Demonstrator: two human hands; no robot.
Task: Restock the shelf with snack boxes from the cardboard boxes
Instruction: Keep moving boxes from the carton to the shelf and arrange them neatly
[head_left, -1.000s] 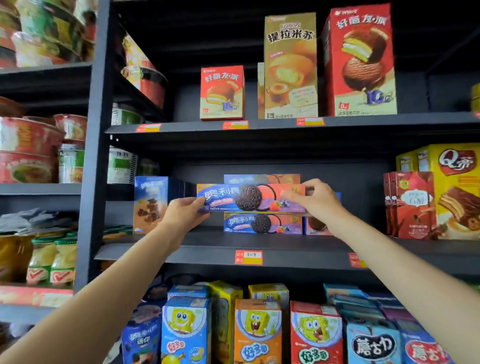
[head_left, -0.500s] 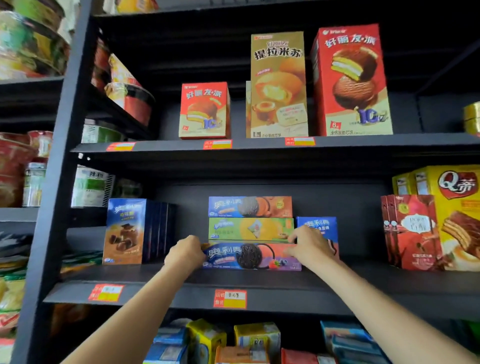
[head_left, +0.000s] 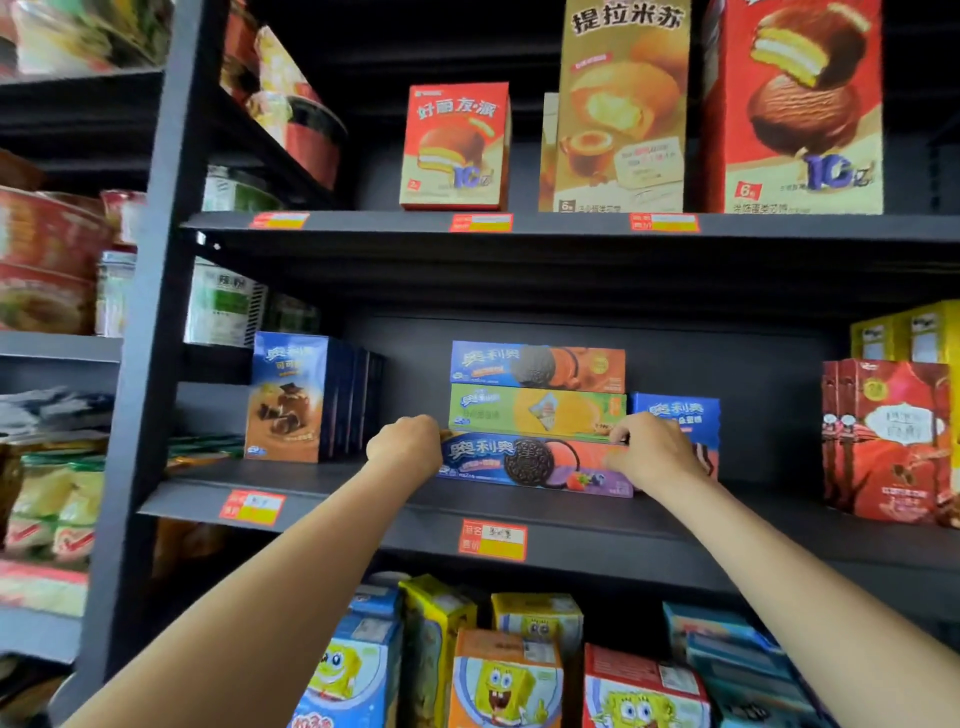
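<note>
On the middle shelf (head_left: 322, 499), directly below the green Oreo box (head_left: 537, 410), the berry Oreo box (head_left: 535, 462) lies flat, left hand (head_left: 405, 447) curled at one end, right hand (head_left: 649, 449) pinching the other. To finish well, I'd judge: slide it straight back beneath the green box, ends aligned, then release both grips together.

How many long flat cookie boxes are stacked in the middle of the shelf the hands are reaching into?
3: purple box at the bottom, held by both hands; green box on it; orange box on top. More may sit hidden behind.
</note>
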